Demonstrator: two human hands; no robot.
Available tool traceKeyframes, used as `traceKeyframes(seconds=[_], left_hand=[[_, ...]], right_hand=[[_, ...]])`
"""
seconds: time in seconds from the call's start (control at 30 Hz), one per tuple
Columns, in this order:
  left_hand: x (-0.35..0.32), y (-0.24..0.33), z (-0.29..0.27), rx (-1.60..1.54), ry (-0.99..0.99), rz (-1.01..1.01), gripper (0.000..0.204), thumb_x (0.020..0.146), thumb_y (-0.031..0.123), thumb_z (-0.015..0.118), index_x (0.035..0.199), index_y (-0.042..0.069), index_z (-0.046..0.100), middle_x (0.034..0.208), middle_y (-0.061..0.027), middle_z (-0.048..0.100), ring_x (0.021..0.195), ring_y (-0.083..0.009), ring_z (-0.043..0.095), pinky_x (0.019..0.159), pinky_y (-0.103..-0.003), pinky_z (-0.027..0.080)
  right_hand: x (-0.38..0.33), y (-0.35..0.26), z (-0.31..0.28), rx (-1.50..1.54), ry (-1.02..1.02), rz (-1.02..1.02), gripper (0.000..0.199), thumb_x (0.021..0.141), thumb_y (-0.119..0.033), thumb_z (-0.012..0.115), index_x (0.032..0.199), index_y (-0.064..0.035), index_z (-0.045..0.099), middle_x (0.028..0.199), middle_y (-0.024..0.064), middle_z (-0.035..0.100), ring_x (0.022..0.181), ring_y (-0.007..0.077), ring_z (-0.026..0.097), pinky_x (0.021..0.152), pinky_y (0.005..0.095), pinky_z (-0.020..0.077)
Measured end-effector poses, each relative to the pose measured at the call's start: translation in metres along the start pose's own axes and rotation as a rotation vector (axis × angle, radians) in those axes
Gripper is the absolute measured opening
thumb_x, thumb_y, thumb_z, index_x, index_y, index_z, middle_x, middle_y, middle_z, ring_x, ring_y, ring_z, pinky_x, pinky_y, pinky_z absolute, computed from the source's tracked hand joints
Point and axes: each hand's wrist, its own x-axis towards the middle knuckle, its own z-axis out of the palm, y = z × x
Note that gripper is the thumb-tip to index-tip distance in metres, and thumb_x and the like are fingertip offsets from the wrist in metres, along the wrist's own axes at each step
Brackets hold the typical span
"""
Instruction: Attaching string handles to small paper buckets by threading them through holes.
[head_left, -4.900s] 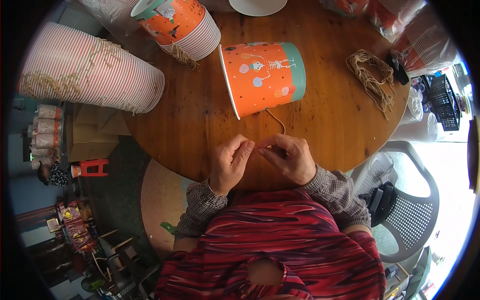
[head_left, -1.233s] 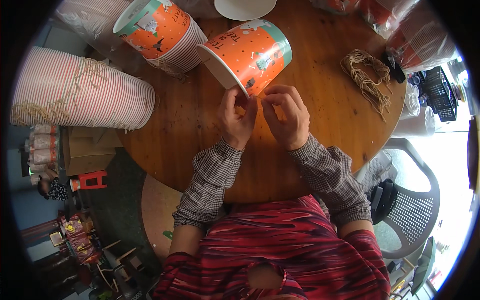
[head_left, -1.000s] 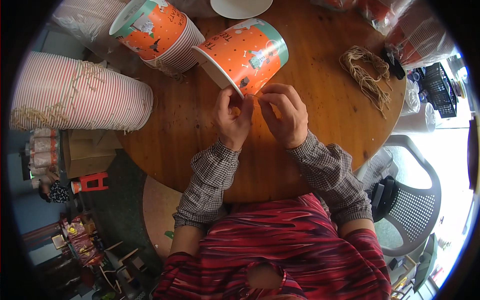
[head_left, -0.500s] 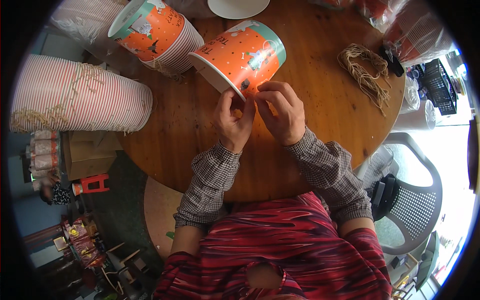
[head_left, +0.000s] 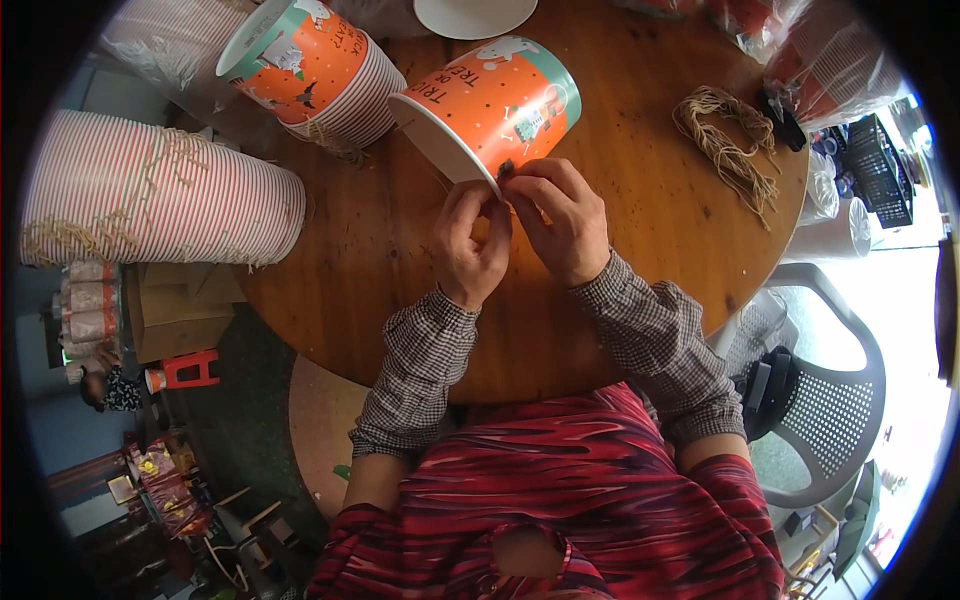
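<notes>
An orange paper bucket (head_left: 490, 110) with a green band and cartoon prints lies on its side on the round wooden table, its open mouth toward the lower left. My left hand (head_left: 472, 243) pinches at the near part of its white rim, fingertips partly inside the mouth. Against the outer wall by the same rim, my right hand (head_left: 565, 222) has thumb and forefinger pressed together. Whatever is between those right fingertips is too small to make out. A thin strand, perhaps twine, shows just below the mouth beside my left fingers.
A nested stack of orange buckets (head_left: 310, 70) stands at the upper left. Below it lies a long striped stack of buckets (head_left: 160, 190) with twine hanging off. A twine bundle (head_left: 730, 140) rests on the table's right side. A white disc (head_left: 475, 15) sits at the far edge; a grey chair (head_left: 830, 400) stands right.
The bucket has turned slightly and shifted a little right, so its mouth shows more. Both hands remain at the rim, and the right fingertips have moved slightly closer to the left ones.
</notes>
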Motion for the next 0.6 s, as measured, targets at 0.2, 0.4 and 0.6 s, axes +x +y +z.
traceKeyframes(seconds=[0.2, 0.4, 0.6], left_hand=[[-0.002, 0.001, 0.001, -0.389, 0.037, -0.416, 0.008, 0.087, -0.001, 0.059, 0.095, -0.004, 0.058, 0.091, -0.0066, 0.062, 0.077, -0.0095, 0.059, 0.065, -0.024, 0.047], [0.007, 0.005, 0.0, -0.431, 0.052, -0.515, 0.007, 0.09, 0.002, 0.06, 0.095, -0.002, 0.062, 0.085, -0.0022, 0.064, 0.076, -0.008, 0.059, 0.072, -0.022, 0.049], [0.008, 0.003, 0.003, -0.527, 0.033, -0.464, 0.01, 0.092, 0.004, 0.059, 0.097, -0.004, 0.061, 0.087, -0.0043, 0.064, 0.08, -0.0097, 0.06, 0.074, -0.024, 0.05]], right_hand=[[0.0, 0.0, 0.002, 0.019, 0.024, 0.028, 0.017, 0.077, -0.004, 0.068, 0.094, -0.0057, 0.064, 0.094, 0.0063, 0.061, 0.078, 0.024, 0.064, 0.063, 0.0322, 0.0544], [-0.003, -0.001, 0.004, 0.097, 0.028, 0.099, 0.02, 0.08, 0.0, 0.065, 0.099, -0.0024, 0.064, 0.099, 0.0096, 0.061, 0.079, 0.0241, 0.065, 0.066, 0.0316, 0.0554], [-0.005, 0.001, 0.007, 0.274, -0.018, 0.32, 0.019, 0.081, 0.003, 0.063, 0.1, 0.0001, 0.063, 0.1, 0.0111, 0.062, 0.079, 0.0212, 0.066, 0.067, 0.0289, 0.0551]])
